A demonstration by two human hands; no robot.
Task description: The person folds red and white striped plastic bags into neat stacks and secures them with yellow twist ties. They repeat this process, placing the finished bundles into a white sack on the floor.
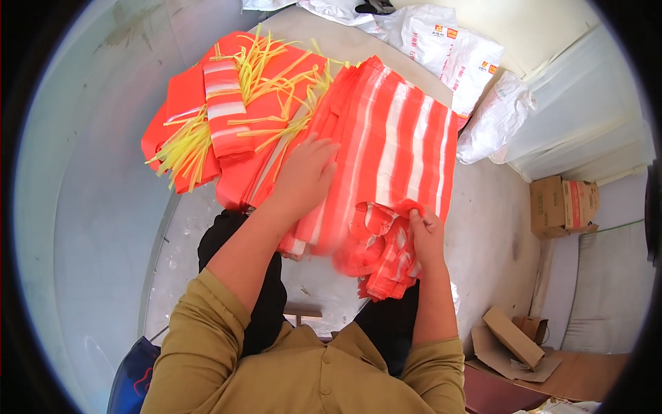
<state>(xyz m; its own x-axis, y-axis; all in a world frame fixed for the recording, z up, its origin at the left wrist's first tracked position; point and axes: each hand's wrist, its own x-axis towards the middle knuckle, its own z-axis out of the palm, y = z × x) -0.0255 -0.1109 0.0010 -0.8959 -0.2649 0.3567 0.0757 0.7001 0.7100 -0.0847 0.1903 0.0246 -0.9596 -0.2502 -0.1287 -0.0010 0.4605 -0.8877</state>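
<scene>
In front of me lies a stack of red-and-white striped plastic bags [407, 138], its near edge hanging toward my knees. My left hand [307, 169] rests on the stack's left side, fingers stretched out and holding nothing. At the near right corner, my right hand [427, 231] pinches a fold of a red striped plastic bag [393, 259]. This bag hangs crumpled below my fingers and is partly blurred. Left of the stack are folded red bundles [186, 96], one striped roll [226, 110] among them. Loose yellow strips [265, 72] lie across these bundles.
White printed sacks [441, 52] lie at the back, with another white sack [498, 117] to their right. A cardboard box [562, 207] stands at the right wall. Cardboard pieces [514, 341] lie at the lower right. A dark blue bag [132, 372] is at lower left.
</scene>
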